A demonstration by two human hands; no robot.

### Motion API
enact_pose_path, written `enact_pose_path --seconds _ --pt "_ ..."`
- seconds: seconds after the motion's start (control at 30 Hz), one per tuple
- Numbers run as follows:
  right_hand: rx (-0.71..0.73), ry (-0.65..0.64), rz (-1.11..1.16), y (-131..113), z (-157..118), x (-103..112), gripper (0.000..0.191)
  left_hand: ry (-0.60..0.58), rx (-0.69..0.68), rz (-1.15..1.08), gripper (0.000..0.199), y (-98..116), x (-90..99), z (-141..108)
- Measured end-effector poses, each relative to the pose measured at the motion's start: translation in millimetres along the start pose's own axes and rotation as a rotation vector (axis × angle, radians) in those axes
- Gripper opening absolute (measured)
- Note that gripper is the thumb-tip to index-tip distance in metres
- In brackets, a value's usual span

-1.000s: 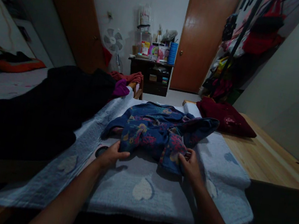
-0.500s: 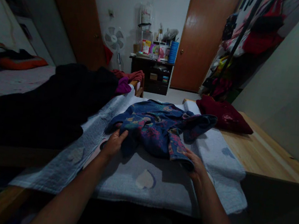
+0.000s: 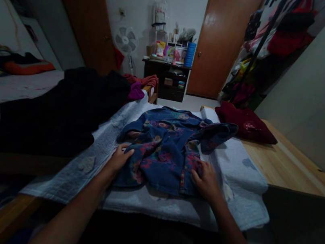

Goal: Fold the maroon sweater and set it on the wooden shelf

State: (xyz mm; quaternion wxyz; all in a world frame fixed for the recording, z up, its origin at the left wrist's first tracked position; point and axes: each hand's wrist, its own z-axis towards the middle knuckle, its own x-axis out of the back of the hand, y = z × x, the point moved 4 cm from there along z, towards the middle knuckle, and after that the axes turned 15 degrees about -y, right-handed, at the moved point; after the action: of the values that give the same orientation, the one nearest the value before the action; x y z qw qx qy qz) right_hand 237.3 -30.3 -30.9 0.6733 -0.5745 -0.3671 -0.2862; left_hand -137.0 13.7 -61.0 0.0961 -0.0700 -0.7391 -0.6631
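Note:
A dark blue jacket (image 3: 170, 151) with a pink floral pattern lies spread on a pale blue quilted cloth (image 3: 232, 161), its hem toward me. My left hand (image 3: 120, 157) is closed on the jacket's left edge, with the thumb on top of the fabric. At the opposite edge, near the hem, my right hand (image 3: 206, 179) pinches the fabric; some of its fingertips are hidden. One sleeve stretches up and right across the cloth, and the other is bent at the left side.
Black clothing (image 3: 60, 111) is heaped at the left. A folded maroon garment (image 3: 246, 122) rests on the wooden board (image 3: 285, 160) at right. Farther back stand a fan (image 3: 126, 41), a dark cabinet (image 3: 164, 81) and a wooden door (image 3: 212, 44). Clothes hang at the upper right.
The jacket's lower part has come down toward me and lies flatter, covering the heart print on the cloth. My left hand has shifted slightly left and down; my right hand has turned inward.

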Motion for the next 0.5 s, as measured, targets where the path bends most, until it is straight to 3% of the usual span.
enact_pose_path --seconds 0.07,0.13,0.23,0.3,0.43,0.5 --pt "0.023 -0.078 -0.079 -17.0 0.7 -10.9 0.057 -0.039 -0.034 0.039 0.075 9.8 -3.9 -3.9" --pt "0.016 -0.143 -0.182 -27.9 0.4 -23.5 0.068 -0.148 -0.106 0.132 0.080 22.9 -9.9 -8.1" --pt "-0.010 -0.220 -0.263 -28.8 1.2 -37.0 0.067 -0.253 -0.201 0.288 0.056 36.6 -10.9 -13.0" --pt "0.004 -0.251 -0.208 -21.8 3.3 -37.1 0.065 -0.246 -0.211 0.370 0.043 38.8 -3.6 -13.2" --pt "0.050 -0.220 -0.047 0.2 6.7 -6.6 0.064 -0.121 -0.083 0.684 0.048 37.6 18.3 -11.5" --pt "-0.031 -0.210 -0.077 13.7 6.2 18.8 0.058 -0.103 0.031 0.920 0.049 39.3 23.4 -12.7"
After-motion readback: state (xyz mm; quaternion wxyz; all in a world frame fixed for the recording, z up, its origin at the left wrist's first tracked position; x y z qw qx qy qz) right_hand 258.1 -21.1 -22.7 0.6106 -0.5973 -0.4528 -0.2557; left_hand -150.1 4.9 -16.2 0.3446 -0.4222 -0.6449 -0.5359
